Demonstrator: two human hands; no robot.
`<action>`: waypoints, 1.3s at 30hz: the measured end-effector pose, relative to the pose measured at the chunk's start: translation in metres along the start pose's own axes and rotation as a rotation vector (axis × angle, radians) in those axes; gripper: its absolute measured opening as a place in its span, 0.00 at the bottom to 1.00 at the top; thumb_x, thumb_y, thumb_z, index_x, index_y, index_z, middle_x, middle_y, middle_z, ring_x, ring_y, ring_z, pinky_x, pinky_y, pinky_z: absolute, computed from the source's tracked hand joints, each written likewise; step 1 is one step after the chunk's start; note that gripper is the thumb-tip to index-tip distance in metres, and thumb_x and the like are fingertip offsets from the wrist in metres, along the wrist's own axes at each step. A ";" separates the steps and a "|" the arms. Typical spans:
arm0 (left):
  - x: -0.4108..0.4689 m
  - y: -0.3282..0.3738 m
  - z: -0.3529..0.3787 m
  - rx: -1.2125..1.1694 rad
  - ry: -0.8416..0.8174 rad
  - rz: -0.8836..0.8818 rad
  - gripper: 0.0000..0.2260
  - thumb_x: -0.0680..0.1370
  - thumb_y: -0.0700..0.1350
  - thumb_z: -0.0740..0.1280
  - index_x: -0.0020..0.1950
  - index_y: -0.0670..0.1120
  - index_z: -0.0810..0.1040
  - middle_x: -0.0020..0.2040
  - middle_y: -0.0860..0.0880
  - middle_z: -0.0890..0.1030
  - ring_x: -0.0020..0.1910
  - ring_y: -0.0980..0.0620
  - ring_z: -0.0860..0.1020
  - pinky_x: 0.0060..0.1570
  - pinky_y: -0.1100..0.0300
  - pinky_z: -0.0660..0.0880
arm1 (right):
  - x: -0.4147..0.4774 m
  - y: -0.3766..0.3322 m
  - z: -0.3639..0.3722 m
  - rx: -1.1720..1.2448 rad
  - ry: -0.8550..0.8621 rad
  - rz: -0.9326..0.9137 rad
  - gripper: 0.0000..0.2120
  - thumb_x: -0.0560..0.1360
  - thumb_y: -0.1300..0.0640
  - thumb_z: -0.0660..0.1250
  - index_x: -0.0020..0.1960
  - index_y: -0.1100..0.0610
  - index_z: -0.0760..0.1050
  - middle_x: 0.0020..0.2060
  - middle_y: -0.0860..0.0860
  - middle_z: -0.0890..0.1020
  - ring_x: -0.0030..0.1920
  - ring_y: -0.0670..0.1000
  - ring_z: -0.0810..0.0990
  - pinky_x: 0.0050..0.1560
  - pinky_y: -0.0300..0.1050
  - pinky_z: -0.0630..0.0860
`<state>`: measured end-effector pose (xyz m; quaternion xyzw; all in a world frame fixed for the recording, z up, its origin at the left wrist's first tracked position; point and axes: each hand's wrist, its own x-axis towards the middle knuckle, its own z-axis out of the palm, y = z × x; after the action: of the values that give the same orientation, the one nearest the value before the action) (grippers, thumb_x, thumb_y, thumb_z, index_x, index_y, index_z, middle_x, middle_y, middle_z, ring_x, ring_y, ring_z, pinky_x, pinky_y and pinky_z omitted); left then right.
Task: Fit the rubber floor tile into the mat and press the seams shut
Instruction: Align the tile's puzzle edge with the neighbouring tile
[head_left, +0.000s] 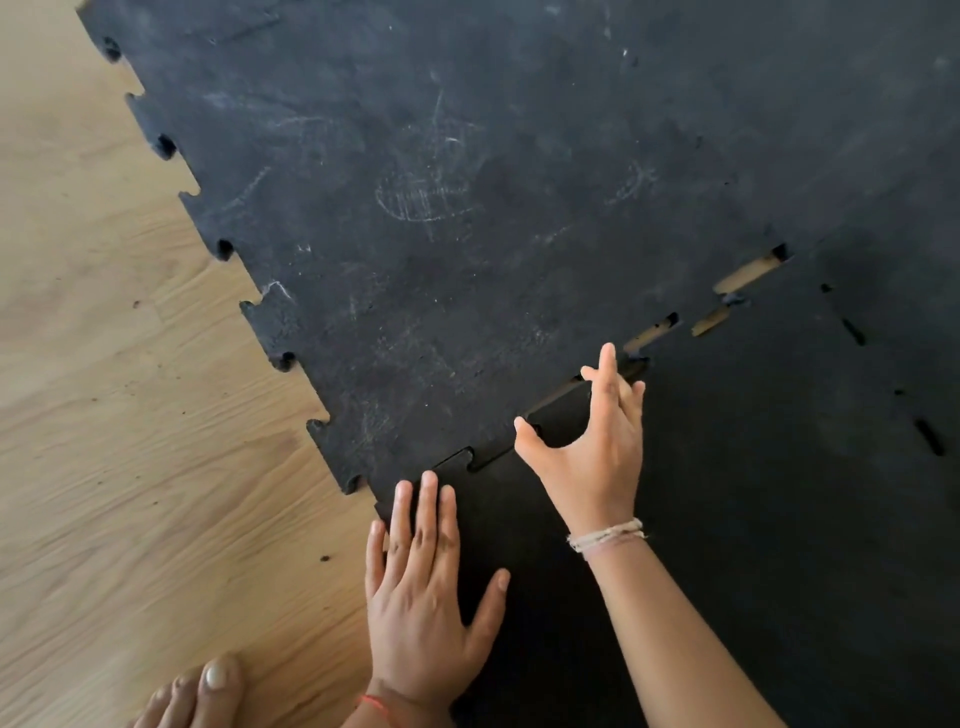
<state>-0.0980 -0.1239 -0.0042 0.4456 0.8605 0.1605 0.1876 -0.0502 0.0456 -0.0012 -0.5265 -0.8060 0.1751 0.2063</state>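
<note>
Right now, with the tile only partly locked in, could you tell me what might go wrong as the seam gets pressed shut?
1. Wood floor shows through gaps in the seam farther along; pressing only the near end may leave those tabs unseated.
2. The right hand has its fingers at the open joint, so they could get pinched.
3. The left hand lies flat on the tile near its corner; pushing there might shift it against the scuffed mat.

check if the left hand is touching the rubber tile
Touching. The head view shows the left hand lying palm-down with fingers spread flat on the rubber tile, no gap beneath them.
</note>
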 end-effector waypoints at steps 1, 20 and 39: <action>-0.001 0.001 0.000 0.013 -0.006 -0.010 0.33 0.73 0.61 0.55 0.72 0.43 0.56 0.73 0.44 0.59 0.73 0.47 0.50 0.70 0.51 0.44 | 0.000 -0.001 -0.001 -0.012 -0.013 -0.010 0.46 0.62 0.51 0.77 0.71 0.65 0.57 0.61 0.61 0.76 0.67 0.59 0.69 0.69 0.54 0.53; 0.009 0.006 0.000 0.150 -0.063 0.084 0.33 0.77 0.61 0.49 0.73 0.39 0.51 0.74 0.40 0.53 0.73 0.45 0.47 0.69 0.53 0.45 | -0.011 -0.008 -0.024 -0.219 -0.179 -0.198 0.28 0.77 0.45 0.57 0.70 0.61 0.63 0.72 0.61 0.61 0.74 0.59 0.52 0.73 0.54 0.46; 0.014 0.000 0.002 0.130 -0.085 0.198 0.29 0.78 0.58 0.42 0.73 0.41 0.45 0.75 0.45 0.43 0.73 0.47 0.48 0.70 0.53 0.45 | -0.022 0.013 -0.042 -0.492 -0.736 -0.402 0.36 0.76 0.37 0.47 0.73 0.59 0.41 0.74 0.56 0.44 0.74 0.56 0.44 0.72 0.53 0.44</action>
<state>-0.1046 -0.1116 -0.0080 0.5459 0.8122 0.1032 0.1780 -0.0103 0.0330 0.0246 -0.2965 -0.9287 0.1106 -0.1935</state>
